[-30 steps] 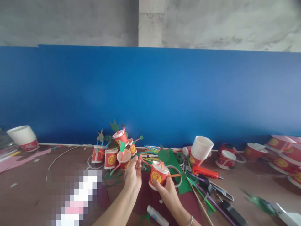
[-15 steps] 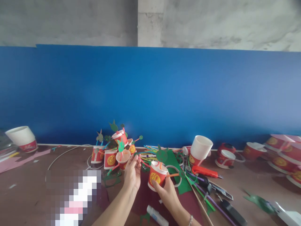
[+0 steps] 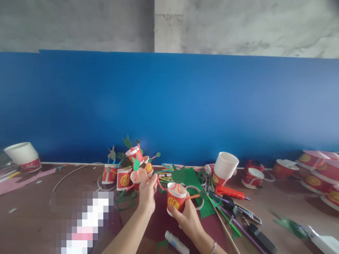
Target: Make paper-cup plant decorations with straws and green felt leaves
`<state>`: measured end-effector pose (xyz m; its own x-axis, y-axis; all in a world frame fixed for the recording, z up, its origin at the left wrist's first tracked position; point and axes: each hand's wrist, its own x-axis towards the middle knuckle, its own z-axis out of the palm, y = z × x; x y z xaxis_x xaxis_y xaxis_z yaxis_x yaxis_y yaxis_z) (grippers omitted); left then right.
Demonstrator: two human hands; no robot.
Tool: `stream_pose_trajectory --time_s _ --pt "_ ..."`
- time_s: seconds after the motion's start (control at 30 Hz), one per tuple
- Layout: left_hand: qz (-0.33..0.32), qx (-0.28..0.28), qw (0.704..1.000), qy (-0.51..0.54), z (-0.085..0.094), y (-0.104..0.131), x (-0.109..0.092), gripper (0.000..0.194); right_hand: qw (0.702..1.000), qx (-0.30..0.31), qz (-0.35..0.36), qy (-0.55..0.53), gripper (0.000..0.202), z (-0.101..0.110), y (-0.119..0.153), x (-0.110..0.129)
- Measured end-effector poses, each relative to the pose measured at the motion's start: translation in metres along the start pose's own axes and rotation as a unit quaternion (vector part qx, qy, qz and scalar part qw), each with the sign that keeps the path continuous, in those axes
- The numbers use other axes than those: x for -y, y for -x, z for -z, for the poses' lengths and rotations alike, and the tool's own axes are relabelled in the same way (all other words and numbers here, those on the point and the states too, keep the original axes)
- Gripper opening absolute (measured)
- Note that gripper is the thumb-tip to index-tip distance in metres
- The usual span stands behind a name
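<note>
My right hand (image 3: 188, 215) is wrapped round a red and white paper cup (image 3: 178, 201) with a yellow emblem, held upright. A green paper head with two ears (image 3: 178, 175) stands over its rim. From the cup's right side sticks an orange straw (image 3: 193, 196) with a green paper disc (image 3: 203, 195) on its end. A red straw (image 3: 161, 185) curves out to the left. At that straw's tip my left hand (image 3: 148, 192) is closed in a pinch on a green paper disc (image 3: 155, 175), partly hidden by the fingers.
Several similar cup figures (image 3: 124, 179) stand behind to the left. Stacked white cups (image 3: 226, 167), a red utility knife (image 3: 230, 192), green paper (image 3: 208, 210), keys (image 3: 233, 208) and scissors (image 3: 315, 236) lie to the right. A glue tube (image 3: 177, 242) lies in front. Behind rises a blue panel (image 3: 169, 106).
The cup has tipped slightly, and its green eared head now faces me more fully. My left hand has shifted a little to the left, still at the red straw's tip.
</note>
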<state>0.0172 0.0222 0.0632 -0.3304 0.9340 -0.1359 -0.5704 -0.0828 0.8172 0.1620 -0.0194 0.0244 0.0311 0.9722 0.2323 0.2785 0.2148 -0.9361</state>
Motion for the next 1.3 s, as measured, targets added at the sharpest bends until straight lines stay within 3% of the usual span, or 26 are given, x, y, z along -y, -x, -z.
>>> stream_pose_trajectory --time_s 0.2,0.5,0.73,0.8,0.97,1.07,1.3 --pt "-0.052 0.089 0.988 -0.119 -0.003 0.005 -0.002 0.020 0.999 0.038 0.015 0.006 0.055 -0.001 0.002 -0.002" --pt "-0.046 0.108 0.987 -0.113 -0.004 0.007 0.001 0.020 0.997 0.060 0.053 -0.007 0.055 0.000 0.003 0.002" --pt "-0.086 0.107 0.983 -0.119 0.000 0.003 0.005 0.021 0.997 0.058 0.055 -0.020 0.048 0.000 0.002 -0.006" --pt "-0.099 0.091 0.984 -0.116 0.000 0.003 0.004 0.021 0.998 0.026 0.036 -0.050 0.048 0.000 0.001 -0.008" --pt "-0.115 0.076 0.983 -0.124 -0.002 0.004 0.000 0.020 0.982 -0.124 -0.065 -0.128 0.046 0.005 -0.006 -0.009" --pt "-0.112 0.083 0.981 -0.132 -0.001 0.003 0.001 0.019 0.971 -0.164 -0.064 -0.161 0.038 0.010 -0.011 -0.004" --pt "-0.117 0.176 0.961 -0.181 0.001 0.004 0.014 0.019 0.994 -0.075 0.050 -0.063 0.037 0.020 -0.022 0.015"
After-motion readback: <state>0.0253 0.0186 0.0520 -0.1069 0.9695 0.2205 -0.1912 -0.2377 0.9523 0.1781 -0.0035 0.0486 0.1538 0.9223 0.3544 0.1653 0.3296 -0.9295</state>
